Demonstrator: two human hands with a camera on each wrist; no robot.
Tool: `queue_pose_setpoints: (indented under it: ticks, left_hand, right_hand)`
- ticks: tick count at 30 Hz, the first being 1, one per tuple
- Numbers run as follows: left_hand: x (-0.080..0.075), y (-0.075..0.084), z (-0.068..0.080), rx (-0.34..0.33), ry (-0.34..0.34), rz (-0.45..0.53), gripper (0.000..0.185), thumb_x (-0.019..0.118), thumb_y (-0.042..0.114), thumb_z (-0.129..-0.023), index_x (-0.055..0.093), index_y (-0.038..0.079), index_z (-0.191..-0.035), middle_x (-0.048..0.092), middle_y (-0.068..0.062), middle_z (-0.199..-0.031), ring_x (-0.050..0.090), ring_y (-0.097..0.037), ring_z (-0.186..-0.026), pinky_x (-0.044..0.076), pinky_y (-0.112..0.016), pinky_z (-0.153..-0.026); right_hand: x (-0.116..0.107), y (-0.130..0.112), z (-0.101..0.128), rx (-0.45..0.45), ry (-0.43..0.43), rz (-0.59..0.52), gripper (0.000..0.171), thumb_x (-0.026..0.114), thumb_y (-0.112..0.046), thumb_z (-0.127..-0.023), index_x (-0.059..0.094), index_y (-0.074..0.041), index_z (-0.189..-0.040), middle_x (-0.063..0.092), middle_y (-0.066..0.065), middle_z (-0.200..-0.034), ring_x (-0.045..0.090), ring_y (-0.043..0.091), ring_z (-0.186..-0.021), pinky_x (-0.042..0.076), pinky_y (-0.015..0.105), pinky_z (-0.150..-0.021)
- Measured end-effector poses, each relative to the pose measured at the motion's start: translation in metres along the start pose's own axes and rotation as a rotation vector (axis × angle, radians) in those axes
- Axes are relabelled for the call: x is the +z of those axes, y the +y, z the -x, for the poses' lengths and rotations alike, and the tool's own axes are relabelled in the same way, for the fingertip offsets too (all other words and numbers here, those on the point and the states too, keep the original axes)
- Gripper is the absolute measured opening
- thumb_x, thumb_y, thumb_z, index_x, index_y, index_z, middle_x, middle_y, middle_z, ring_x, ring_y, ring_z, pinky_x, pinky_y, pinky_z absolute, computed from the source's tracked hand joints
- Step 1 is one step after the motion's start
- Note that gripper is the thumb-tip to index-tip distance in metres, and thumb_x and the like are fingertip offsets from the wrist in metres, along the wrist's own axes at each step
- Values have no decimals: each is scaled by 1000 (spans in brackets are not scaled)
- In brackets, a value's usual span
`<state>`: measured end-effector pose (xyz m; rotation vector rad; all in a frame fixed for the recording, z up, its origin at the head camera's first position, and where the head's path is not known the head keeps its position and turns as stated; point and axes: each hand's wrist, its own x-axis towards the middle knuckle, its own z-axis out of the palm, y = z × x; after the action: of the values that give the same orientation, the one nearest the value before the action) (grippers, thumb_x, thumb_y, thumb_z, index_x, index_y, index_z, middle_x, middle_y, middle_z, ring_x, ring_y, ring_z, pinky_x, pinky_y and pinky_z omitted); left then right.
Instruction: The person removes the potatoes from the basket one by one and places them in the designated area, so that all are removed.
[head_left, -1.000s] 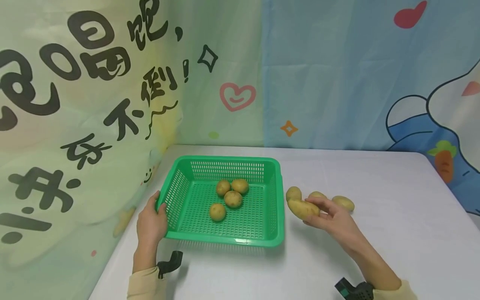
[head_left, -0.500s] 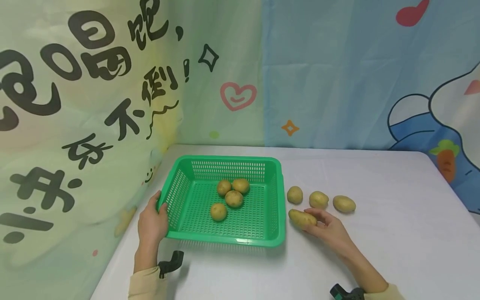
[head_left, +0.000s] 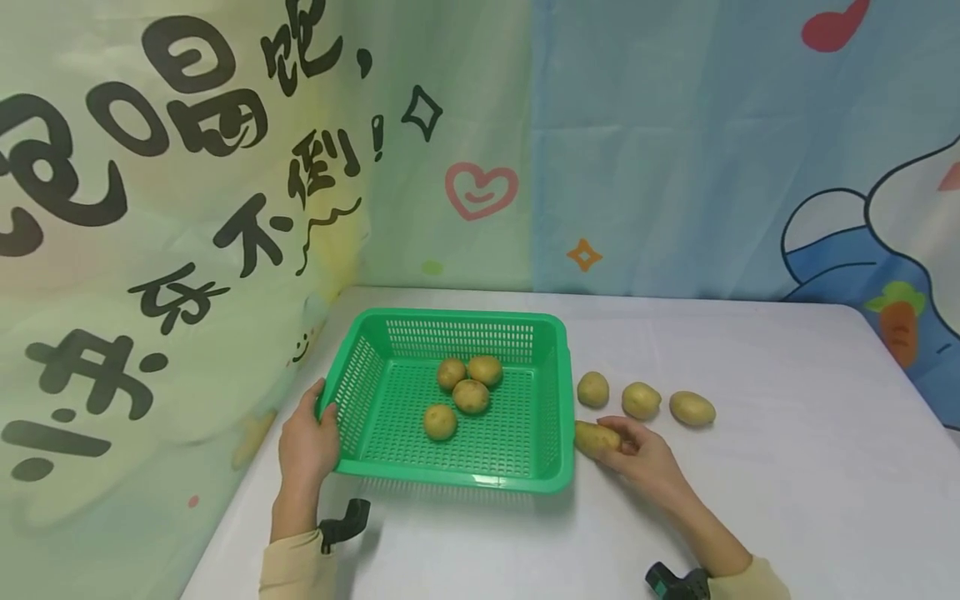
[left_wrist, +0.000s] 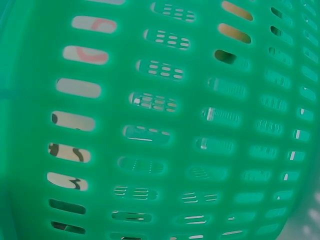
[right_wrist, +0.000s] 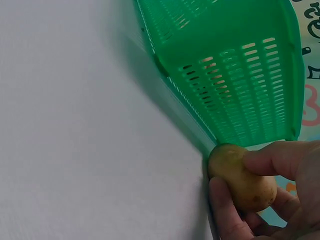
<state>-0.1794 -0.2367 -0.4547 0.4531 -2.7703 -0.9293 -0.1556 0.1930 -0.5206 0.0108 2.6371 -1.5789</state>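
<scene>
Right hand (head_left: 637,454) down on the white table (head_left: 787,467), fingers curled around a long potato (head_left: 596,438) pressed up against the green basket (head_left: 480,479) wall; same grip clear from the right wrist view (right_wrist: 240,177). Left hand (head_left: 306,442) clamped on the basket's left rim, steadying. Four potatoes (head_left: 468,396) already inside, three more (head_left: 641,400) lined up just beyond. Mid-pickup, by the look of it. Called for next, probably: lift clear of the rim, then across into the basket.
</scene>
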Motion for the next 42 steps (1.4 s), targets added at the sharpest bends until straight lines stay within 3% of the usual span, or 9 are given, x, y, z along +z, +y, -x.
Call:
queue_pose_setpoints:
  ticks: [7,10,17,23,30,33,36,39,42]
  left_hand:
    - [0,1,-1,5,9,-7,45,42,21,-96,35,13,-140,49,-21,-127,52,-31,-86,39,-42,-69]
    - [1,0,-1,15,12,-10,45,42,20,-96,35,13,-140,50,-22,-126,53,-33,-91,40,-46,-73]
    - [1,0,0,15,14,-7,45,43,20,-96,35,13,-140,51,-23,-125,55,-35,-93,40,-47,-73]
    - [1,-1,0,16,11,-1,45,43,20,-96,35,13,-140,51,-22,-124,55,-33,-89,40,-45,-70]
    - [0,1,1,6,5,-5,45,42,21,-96,35,13,-140,50,-21,-126,52,-29,-79,38,-39,-63]
    - [-1,2,1,3,4,-6,45,42,21,-96,35,13,-140,50,-21,-126,52,-28,-78,37,-36,-61]
    - [-1,2,1,-4,-2,0,45,42,21,-96,34,14,-140,50,-20,-127,52,-28,-78,37,-36,-61]
    - [-1,2,1,-4,-6,4,45,42,21,-96,34,13,-140,49,-20,-128,52,-30,-82,39,-39,-64]
    - [-2,2,0,8,5,-2,45,42,20,-96,34,13,-140,48,-22,-128,53,-33,-90,40,-45,-71]
  right_hand:
    - [1,6,-2,-61,98,148,42,67,-12,-79,56,-8,-119,57,16,-120,55,29,-102,44,40,-81]
    - [4,10,-2,-92,130,155,43,69,-12,-78,56,-8,-118,56,16,-120,53,31,-108,42,46,-86]
    - [4,11,-1,-124,157,143,45,70,-9,-76,56,-6,-119,56,16,-121,53,31,-108,43,46,-85]
    - [-5,10,-1,-89,172,165,44,69,-12,-77,56,-8,-119,57,11,-119,56,27,-102,47,38,-78]
    - [-12,-5,2,-37,230,56,35,64,-24,-85,58,-10,-116,57,6,-118,52,22,-103,44,26,-76]
    - [-10,-18,3,-86,268,-41,28,61,-19,-87,60,-8,-112,59,5,-112,52,17,-99,45,18,-75]
    - [-6,-35,5,-165,265,-192,23,59,-10,-87,59,-2,-109,58,9,-109,53,15,-97,48,18,-72]
    - [0,-54,7,-228,226,-326,21,58,-3,-87,58,3,-107,57,14,-108,55,15,-96,50,24,-72]
    - [9,-72,8,-284,157,-389,21,58,0,-86,57,4,-107,57,16,-108,56,16,-97,50,26,-74]
